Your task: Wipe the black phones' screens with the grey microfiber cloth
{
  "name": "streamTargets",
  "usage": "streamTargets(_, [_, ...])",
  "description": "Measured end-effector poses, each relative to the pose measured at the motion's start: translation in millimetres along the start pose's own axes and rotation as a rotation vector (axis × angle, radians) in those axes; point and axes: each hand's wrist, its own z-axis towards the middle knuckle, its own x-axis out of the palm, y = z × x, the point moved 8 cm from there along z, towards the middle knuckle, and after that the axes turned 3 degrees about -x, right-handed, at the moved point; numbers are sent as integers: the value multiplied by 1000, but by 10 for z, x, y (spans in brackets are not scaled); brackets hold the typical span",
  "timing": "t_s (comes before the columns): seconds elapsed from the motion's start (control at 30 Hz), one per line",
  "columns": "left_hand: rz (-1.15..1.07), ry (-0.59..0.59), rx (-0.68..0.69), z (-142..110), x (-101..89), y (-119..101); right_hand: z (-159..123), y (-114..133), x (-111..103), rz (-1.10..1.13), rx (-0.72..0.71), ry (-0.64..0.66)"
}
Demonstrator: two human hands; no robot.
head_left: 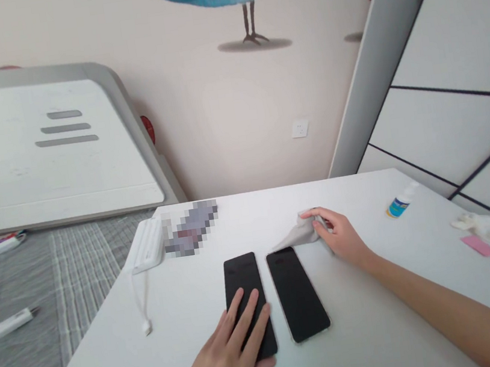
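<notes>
left phone: glossy black glass, lower centre | right phone: glossy black glass, pale shiny rim | cloth: soft grey matt fabric, creased | table: smooth white, faint sheen | bottle: clear plastic, blue label, right | bedspread: grey checked woven fabric, left

A spray bottle and pink slip lie on the table.
</notes>
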Motion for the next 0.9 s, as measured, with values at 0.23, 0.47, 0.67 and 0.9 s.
streamTargets(0.23, [-52,-37,80,-6,-324,207,53,-176,-92,129,56,-94])
streamTargets(0.47, [-132,-208,39,337,-635,16,179,-298,-297,318,49,-175])
streamTargets(0.67, [-73,-110,222,941,-419,-987,218,-351,-482,411,48,-219])
streamTargets(0.9, [-163,-93,92,1136,-72,-1457,201,-476,-443,436,86,-186])
